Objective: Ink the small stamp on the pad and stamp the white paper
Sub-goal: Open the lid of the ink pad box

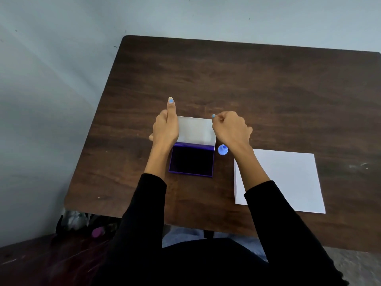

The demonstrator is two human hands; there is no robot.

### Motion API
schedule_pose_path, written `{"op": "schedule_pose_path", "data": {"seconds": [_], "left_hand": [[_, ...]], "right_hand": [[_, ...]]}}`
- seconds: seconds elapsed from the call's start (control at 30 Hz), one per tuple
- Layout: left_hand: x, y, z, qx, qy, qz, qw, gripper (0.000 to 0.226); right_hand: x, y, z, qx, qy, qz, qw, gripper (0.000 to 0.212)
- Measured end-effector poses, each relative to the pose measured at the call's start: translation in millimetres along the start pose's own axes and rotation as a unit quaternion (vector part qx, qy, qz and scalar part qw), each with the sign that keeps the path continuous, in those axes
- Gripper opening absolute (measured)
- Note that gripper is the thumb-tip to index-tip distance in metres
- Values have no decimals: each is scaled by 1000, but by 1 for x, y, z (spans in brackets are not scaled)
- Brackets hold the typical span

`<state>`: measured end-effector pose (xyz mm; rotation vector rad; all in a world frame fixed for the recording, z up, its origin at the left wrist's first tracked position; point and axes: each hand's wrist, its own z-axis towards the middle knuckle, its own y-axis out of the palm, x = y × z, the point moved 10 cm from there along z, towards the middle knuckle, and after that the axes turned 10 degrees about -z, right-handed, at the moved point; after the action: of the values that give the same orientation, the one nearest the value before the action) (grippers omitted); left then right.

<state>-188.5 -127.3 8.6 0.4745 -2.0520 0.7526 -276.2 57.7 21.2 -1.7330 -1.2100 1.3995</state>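
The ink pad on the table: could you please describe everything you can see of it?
The ink pad is a shallow purple-rimmed case lying open on the wooden table, its dark ink surface exposed. Its pale, seemingly metallic lid stands raised at the far edge, gripped by the left hand and right hand.

1 ink pad [192, 161], 1 stamp [222, 149], 1 paper [288, 178], 2 hands [166, 126]

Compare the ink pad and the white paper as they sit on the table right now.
The ink pad is a dark purple case with its lid raised and held at both sides by the left hand and right hand; the white paper is plain, flat and untouched. The pad lies in front of the person, the paper farther right. The paper covers more table. Both rest on it.
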Motion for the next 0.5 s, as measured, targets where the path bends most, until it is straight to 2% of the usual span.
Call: {"op": "schedule_pose_path", "data": {"seconds": [0.27,0.5], "left_hand": [[-9,4,3,-10,-12,-19,1000,43],[15,-3,-19,-14,78,-57,995,37]], "right_hand": [[3,6,-1,-15,3,22,1000,28],[2,-40,-14,64,-21,72,995,27]]}}
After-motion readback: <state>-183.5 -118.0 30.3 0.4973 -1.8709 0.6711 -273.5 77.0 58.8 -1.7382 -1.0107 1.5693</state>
